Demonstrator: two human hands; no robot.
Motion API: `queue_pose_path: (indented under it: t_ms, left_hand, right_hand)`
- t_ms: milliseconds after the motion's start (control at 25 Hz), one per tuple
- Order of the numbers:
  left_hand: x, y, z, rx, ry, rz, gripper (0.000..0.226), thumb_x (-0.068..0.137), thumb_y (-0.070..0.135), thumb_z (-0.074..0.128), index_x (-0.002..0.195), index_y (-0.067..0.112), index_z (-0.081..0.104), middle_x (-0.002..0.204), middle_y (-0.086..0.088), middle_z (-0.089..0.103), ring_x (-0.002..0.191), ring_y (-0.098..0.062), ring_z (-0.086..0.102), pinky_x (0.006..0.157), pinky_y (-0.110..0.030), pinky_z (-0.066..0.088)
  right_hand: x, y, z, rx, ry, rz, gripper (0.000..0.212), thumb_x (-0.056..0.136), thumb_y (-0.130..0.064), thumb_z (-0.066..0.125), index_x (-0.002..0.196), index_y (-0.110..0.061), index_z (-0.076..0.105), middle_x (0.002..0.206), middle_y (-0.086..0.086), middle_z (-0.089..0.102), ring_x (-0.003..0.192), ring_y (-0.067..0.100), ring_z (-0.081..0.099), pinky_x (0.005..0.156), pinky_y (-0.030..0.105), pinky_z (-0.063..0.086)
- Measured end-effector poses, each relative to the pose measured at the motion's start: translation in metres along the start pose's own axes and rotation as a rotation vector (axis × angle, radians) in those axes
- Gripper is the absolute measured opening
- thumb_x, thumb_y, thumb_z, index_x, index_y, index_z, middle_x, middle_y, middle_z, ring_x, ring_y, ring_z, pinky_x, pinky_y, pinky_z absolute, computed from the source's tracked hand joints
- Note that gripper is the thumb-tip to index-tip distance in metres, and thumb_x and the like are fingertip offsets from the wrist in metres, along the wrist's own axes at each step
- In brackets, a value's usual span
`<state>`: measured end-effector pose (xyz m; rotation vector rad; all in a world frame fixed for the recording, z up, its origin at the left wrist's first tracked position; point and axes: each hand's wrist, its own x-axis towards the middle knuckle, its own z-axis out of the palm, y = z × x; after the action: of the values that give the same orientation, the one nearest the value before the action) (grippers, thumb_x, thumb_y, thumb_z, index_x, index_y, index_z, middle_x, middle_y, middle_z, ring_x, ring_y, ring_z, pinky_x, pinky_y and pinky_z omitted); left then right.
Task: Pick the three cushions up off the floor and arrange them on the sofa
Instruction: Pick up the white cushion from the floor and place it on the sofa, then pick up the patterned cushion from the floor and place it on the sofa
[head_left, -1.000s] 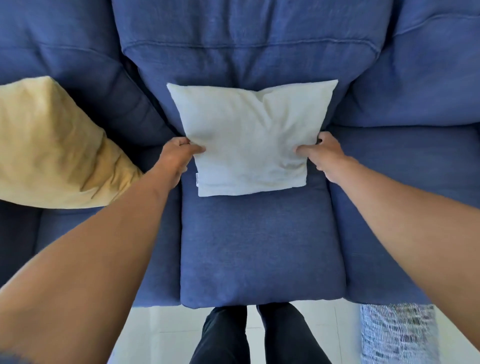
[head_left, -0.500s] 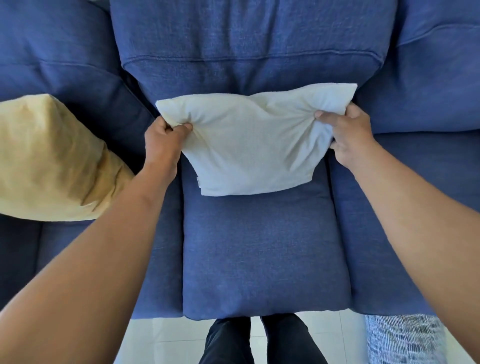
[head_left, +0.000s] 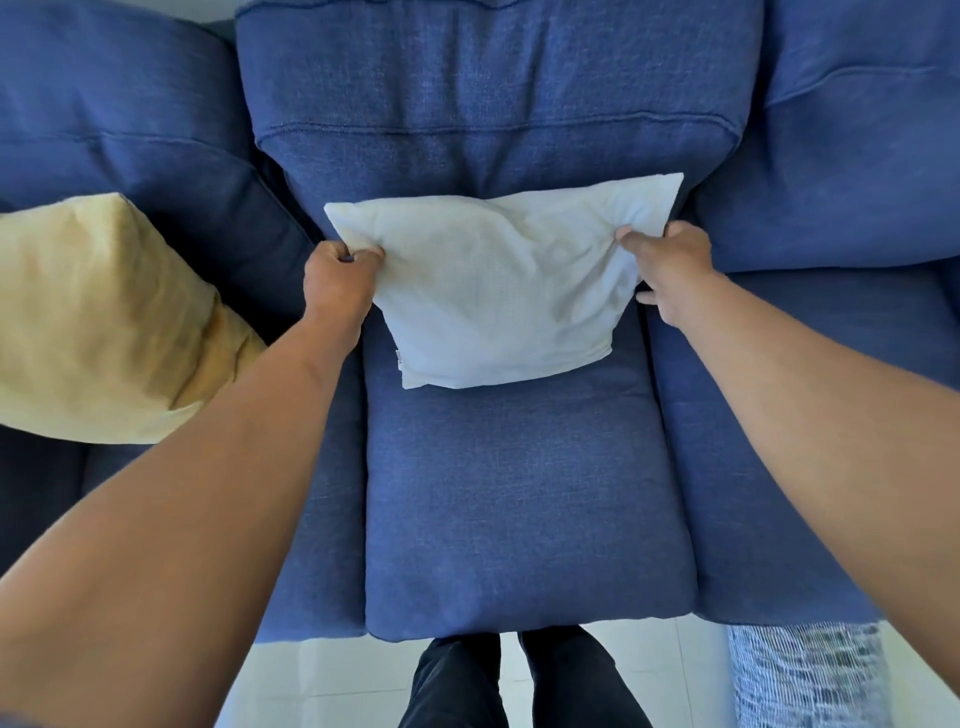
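A white cushion (head_left: 498, 291) leans against the backrest of the blue sofa (head_left: 524, 499), on the middle seat. My left hand (head_left: 337, 283) pinches its upper left corner. My right hand (head_left: 670, 270) grips its upper right edge, fingers pressed into the fabric. A yellow cushion (head_left: 98, 322) rests on the left seat, against the backrest. A patterned blue and white cushion (head_left: 805, 675) lies on the floor at the lower right, partly cut off by the frame edge.
The white tiled floor (head_left: 322, 670) shows in front of the sofa. My legs in dark trousers (head_left: 514, 680) stand close to the middle seat's front edge. The right seat (head_left: 779, 441) of the sofa holds no cushion.
Both hands slid up from the white cushion's lower sides to its top corners. The cushion's top has been pulled wider and higher against the backrest.
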<state>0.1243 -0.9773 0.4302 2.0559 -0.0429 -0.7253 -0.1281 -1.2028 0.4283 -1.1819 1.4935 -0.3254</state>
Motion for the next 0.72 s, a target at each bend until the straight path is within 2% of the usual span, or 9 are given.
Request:
queue_pose_path:
  t_ms: [120,200,280,320,360,400,440,520,720]
  left_hand:
    - [-0.026,-0.006,-0.004,0.027,0.023,0.005,0.022,0.086,0.041,0.064,0.075,0.027,0.051,0.077,0.002,0.056,0.067,-0.018,0.051,0.060,-0.032,0.045]
    - [-0.053,-0.017,-0.006,0.077,0.002,-0.027,0.033,0.089,0.035,0.060,0.067,0.025,0.038,0.065,0.004,0.041,0.059,-0.018,0.037,0.053,-0.030,0.033]
    - [-0.088,-0.033,-0.002,0.226,-0.076,-0.052,0.022,0.097,0.032,0.058,0.080,0.021,0.050,0.070,0.003,0.048,0.067,-0.021,0.043,0.053,-0.029,0.034]
    - [-0.106,-0.043,0.001,0.310,-0.130,-0.051,0.016,0.100,0.033,0.057,0.097,0.018,0.060,0.084,0.001,0.061,0.078,-0.023,0.053,0.060,-0.029,0.040]
    - [-0.122,-0.053,0.004,0.363,-0.186,-0.039,0.029,0.102,0.035,0.056,0.122,0.015,0.064,0.109,-0.001,0.069,0.095,-0.025,0.062,0.073,-0.029,0.047]
    - [-0.138,-0.061,0.006,0.411,-0.242,-0.003,0.045,0.103,0.038,0.056,0.142,0.015,0.057,0.133,-0.003,0.068,0.113,-0.027,0.065,0.089,-0.030,0.050]
    - [-0.151,-0.069,0.011,0.456,-0.304,0.025,0.054,0.104,0.042,0.055,0.152,0.018,0.049,0.147,-0.004,0.062,0.125,-0.029,0.064,0.101,-0.036,0.052]
    - [-0.176,-0.077,0.022,0.558,-0.421,0.136,0.059,0.105,0.044,0.053,0.159,0.020,0.042,0.158,-0.005,0.054,0.137,-0.032,0.059,0.114,-0.045,0.049]
    - [-0.234,-0.079,0.060,0.797,-0.671,0.522,0.065,0.109,0.037,0.049,0.165,0.010,0.030,0.174,-0.006,0.030,0.162,-0.022,0.025,0.129,-0.037,0.023]
  right_hand:
    - [-0.024,0.011,-0.007,-0.011,0.058,-0.063,0.041,0.090,-0.042,0.075,0.119,-0.015,0.066,0.097,-0.005,0.069,0.087,0.017,0.066,0.076,0.037,0.057]
    - [-0.052,0.025,-0.016,-0.053,0.078,-0.079,0.055,0.088,-0.045,0.075,0.134,-0.017,0.064,0.121,0.000,0.072,0.108,0.021,0.068,0.089,0.038,0.057]
    - [-0.086,0.043,-0.027,-0.125,0.067,-0.077,0.065,0.093,-0.044,0.073,0.148,-0.015,0.055,0.144,0.005,0.065,0.129,0.021,0.063,0.106,0.033,0.050]
    - [-0.102,0.054,-0.031,-0.158,0.048,-0.083,0.066,0.096,-0.043,0.071,0.152,-0.013,0.052,0.151,0.007,0.061,0.135,0.021,0.060,0.111,0.032,0.047]
    - [-0.117,0.066,-0.036,-0.189,0.040,-0.093,0.066,0.098,-0.042,0.069,0.154,-0.013,0.049,0.155,0.008,0.057,0.139,0.021,0.057,0.115,0.034,0.044]
    - [-0.132,0.077,-0.043,-0.229,0.044,-0.099,0.066,0.100,-0.043,0.066,0.156,-0.013,0.047,0.158,0.009,0.055,0.142,0.022,0.055,0.118,0.036,0.043]
    - [-0.145,0.090,-0.050,-0.278,0.057,-0.091,0.067,0.101,-0.043,0.063,0.158,-0.013,0.045,0.161,0.008,0.052,0.146,0.024,0.051,0.120,0.038,0.040]
    - [-0.167,0.117,-0.069,-0.394,0.095,-0.064,0.066,0.105,-0.043,0.057,0.161,-0.013,0.039,0.167,0.007,0.044,0.153,0.027,0.041,0.122,0.039,0.033]
    - [-0.216,0.189,-0.123,-0.594,0.210,-0.031,0.073,0.107,-0.042,0.051,0.165,-0.005,0.026,0.176,0.015,0.017,0.165,0.029,0.007,0.130,0.050,0.017]
